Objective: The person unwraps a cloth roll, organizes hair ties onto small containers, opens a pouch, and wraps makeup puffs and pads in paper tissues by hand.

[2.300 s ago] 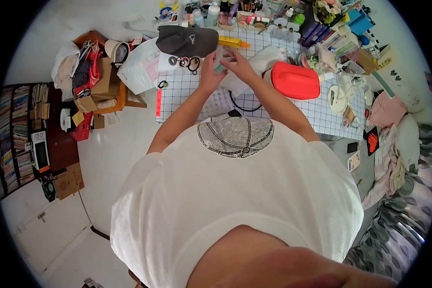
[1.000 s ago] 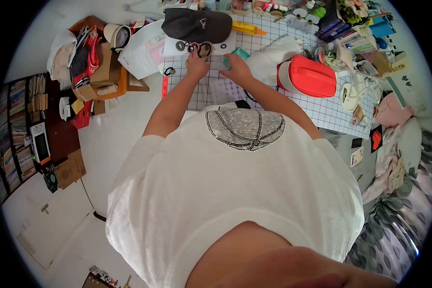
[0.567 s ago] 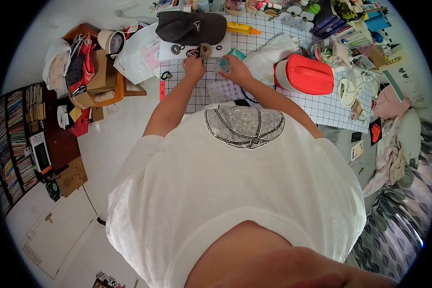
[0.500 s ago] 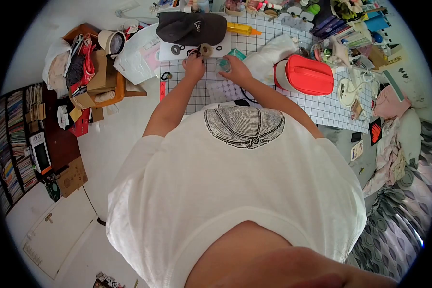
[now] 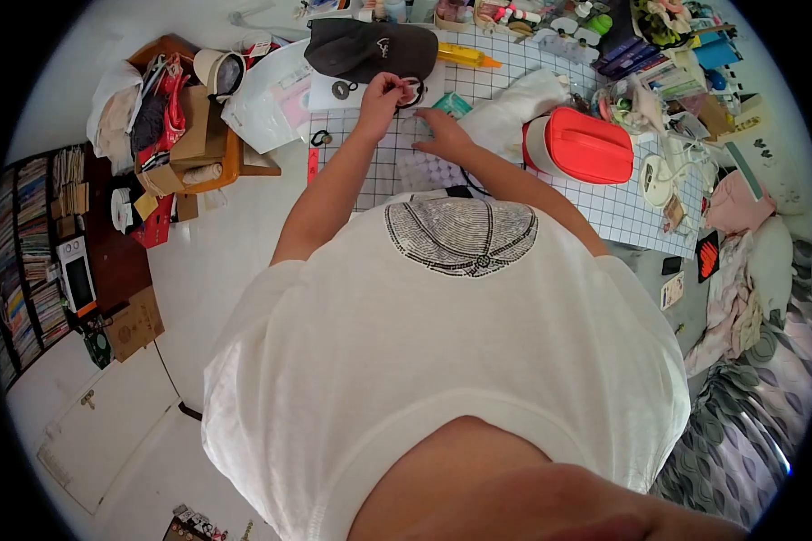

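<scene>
My left hand (image 5: 384,95) is closed on a dark hair tie (image 5: 413,91) over the front edge of a white sheet (image 5: 323,93). My right hand (image 5: 440,133) is a short way to the right, thumb and fingers apart around a small clear container that is hard to make out. A grey ring (image 5: 341,89) lies on the sheet below the dark cap (image 5: 370,50). Another dark hair tie (image 5: 320,138) rests on the gridded tabletop (image 5: 379,176) at the left. Just beyond my right hand is a green packet (image 5: 452,105).
A red case (image 5: 589,146) stands right of a white cloth-like bundle (image 5: 517,110). The yellow tube (image 5: 466,56) lies beside the cap. Bottles and books line the back. A loaded chair (image 5: 233,171) is at the left, and a white lamp base (image 5: 656,180) at the right.
My left hand has moved right and slightly forward, and the hair ties it was over are no longer seen at their earlier place. My right hand has stayed near the clear container.
</scene>
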Action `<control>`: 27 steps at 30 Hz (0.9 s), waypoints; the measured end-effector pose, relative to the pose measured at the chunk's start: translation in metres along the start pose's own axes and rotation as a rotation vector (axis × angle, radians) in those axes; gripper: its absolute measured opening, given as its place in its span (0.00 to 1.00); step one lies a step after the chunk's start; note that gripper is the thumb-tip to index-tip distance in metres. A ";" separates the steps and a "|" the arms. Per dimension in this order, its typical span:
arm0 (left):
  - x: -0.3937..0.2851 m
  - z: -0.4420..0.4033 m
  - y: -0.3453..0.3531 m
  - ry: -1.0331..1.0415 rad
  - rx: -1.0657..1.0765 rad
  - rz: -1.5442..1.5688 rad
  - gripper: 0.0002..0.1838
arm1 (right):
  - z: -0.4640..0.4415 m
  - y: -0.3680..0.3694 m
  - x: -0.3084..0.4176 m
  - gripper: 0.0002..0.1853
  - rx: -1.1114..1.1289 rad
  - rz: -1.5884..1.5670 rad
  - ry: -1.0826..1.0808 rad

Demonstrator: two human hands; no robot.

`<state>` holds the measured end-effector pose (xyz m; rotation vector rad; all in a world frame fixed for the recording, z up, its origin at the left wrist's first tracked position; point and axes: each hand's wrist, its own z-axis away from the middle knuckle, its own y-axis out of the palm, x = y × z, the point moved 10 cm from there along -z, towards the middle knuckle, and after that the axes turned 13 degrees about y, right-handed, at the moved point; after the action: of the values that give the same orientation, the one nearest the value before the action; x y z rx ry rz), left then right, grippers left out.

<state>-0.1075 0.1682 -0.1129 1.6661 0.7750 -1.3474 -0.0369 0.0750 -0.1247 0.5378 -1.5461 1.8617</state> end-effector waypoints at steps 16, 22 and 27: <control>-0.001 0.025 0.006 -0.091 0.071 0.104 0.13 | -0.018 -0.030 -0.012 0.33 -0.117 -0.482 -0.003; -0.013 0.022 0.020 0.033 0.163 -0.005 0.13 | -0.021 -0.039 -0.007 0.18 0.039 -0.603 0.189; 0.011 0.030 0.008 -0.092 0.337 -0.248 0.21 | -0.017 -0.031 -0.011 0.15 0.026 -0.710 0.209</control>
<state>-0.1116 0.1372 -0.1240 1.7911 0.7491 -1.7966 -0.0057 0.0923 -0.1137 0.7571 -1.0083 1.3350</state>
